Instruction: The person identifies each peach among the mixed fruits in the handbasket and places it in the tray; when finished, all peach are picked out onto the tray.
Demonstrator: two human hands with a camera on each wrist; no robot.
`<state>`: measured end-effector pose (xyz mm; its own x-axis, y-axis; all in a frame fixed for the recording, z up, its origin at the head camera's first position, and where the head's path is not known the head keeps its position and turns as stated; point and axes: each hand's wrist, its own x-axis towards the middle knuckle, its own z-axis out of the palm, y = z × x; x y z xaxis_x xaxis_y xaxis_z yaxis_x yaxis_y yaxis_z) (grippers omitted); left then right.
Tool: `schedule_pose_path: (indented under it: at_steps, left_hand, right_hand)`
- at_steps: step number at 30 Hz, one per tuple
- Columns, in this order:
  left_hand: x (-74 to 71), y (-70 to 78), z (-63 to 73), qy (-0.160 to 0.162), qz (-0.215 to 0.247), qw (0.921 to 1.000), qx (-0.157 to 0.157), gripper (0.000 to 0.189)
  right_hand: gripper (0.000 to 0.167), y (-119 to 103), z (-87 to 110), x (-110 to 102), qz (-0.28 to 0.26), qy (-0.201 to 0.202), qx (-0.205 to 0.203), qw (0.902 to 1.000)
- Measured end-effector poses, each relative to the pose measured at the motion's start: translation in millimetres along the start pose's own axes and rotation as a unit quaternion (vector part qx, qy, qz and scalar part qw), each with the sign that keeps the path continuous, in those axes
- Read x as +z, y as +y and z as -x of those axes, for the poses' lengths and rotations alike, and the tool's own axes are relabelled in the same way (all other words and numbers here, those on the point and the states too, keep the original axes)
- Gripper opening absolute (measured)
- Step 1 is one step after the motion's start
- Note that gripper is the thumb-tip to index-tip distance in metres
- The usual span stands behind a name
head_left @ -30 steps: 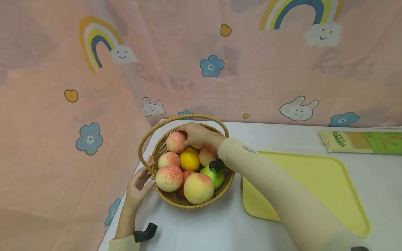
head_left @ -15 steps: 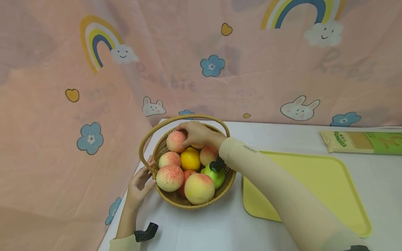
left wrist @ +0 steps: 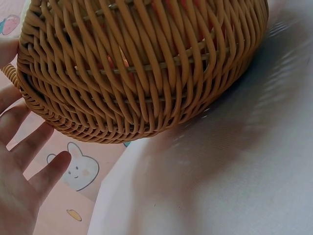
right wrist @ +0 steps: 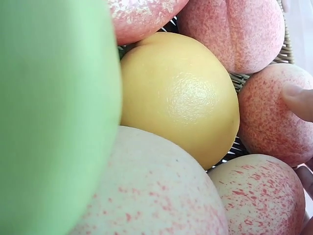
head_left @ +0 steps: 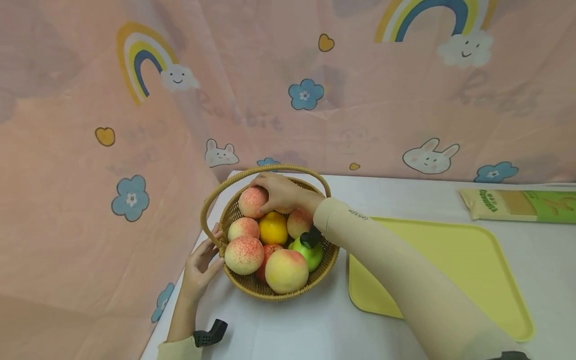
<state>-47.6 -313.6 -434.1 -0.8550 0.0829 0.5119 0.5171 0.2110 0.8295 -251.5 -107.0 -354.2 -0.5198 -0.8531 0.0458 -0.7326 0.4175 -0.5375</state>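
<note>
A round wicker basket (head_left: pixel 253 292) with an arched handle stands on the white table, filled with fruit. My right hand (head_left: pixel 282 192) reaches over its far side and grips a pink-speckled peach (head_left: pixel 252 202); in the right wrist view the thumb (right wrist: pixel 299 102) presses on that peach. Beside it lie an orange-yellow fruit (head_left: pixel 273 228), two more speckled peaches, a green pear (head_left: pixel 309 254) and a large yellow-pink peach (head_left: pixel 286 271). My left hand (head_left: pixel 200 267) touches the basket's left side by the handle's base; the left wrist view shows its fingers spread against the wicker.
A yellow tray (head_left: pixel 454 260) lies right of the basket, partly under my right forearm. Behind it is a green and tan packet (head_left: pixel 522 204). A pink printed cloth (head_left: pixel 252 75) hangs at the back and left, by the table's edge.
My right hand and the peach in it have shifted up very slightly. The left hand and the basket look the same; the whole view has drifted a few pixels.
</note>
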Motion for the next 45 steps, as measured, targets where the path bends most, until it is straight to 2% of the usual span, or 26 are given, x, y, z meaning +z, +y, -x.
schedule_pose_path:
  at_steps: [4,11,18,21,25,29,37,42,45]
  left_hand:
    - [0.3,-0.2,0.2,-0.001,0.004,1.0,0.003,0.052]
    - [0.2,-0.4,0.8,-0.002,0.014,0.9999,0.003,0.051]
    - [0.4,-1.6,0.8,-0.002,0.014,0.9999,0.002,0.051]
    - [0.8,-1.5,0.9,-0.002,0.008,1.0,-0.001,0.051]
    - [1.1,-1.0,1.2,0.0,0.003,1.0,-0.008,0.052]
    - [0.6,-0.6,1.7,0.003,0.004,1.0,-0.003,0.052]
    - [1.1,-2.4,1.9,-0.001,0.011,0.9999,-0.002,0.052]
    - [0.2,-3.2,2.9,-0.002,0.014,0.9999,0.003,0.051]
    - [-0.6,-2.4,2.2,0.001,0.017,0.9998,-0.003,0.052]
  right_hand:
    - [0.062,-0.1,-0.7,0.4,-0.009,0.001,-0.009,0.9999]
    - [0.057,-1.7,-0.2,0.6,-0.068,0.01,0.003,0.9976]
    - [0.068,-3.8,2.1,-2.5,-0.117,0.022,0.003,0.9929]
    - [0.067,-4.6,4.8,-3.4,-0.135,0.027,-0.001,0.9905]
    - [0.066,-6.0,9.9,-5.9,-0.134,0.032,-0.01,0.9905]
    - [0.071,-10.2,15.9,-10.3,-0.121,0.038,-0.017,0.9918]
    - [0.071,-26.2,41.4,-21.1,-0.122,0.05,-0.039,0.9905]
    - [0.069,-34.7,68.2,-24.7,-0.144,0.074,-0.045,0.9858]
    - [0.068,-37.8,86.3,-26.0,-0.175,0.096,-0.04,0.9791]
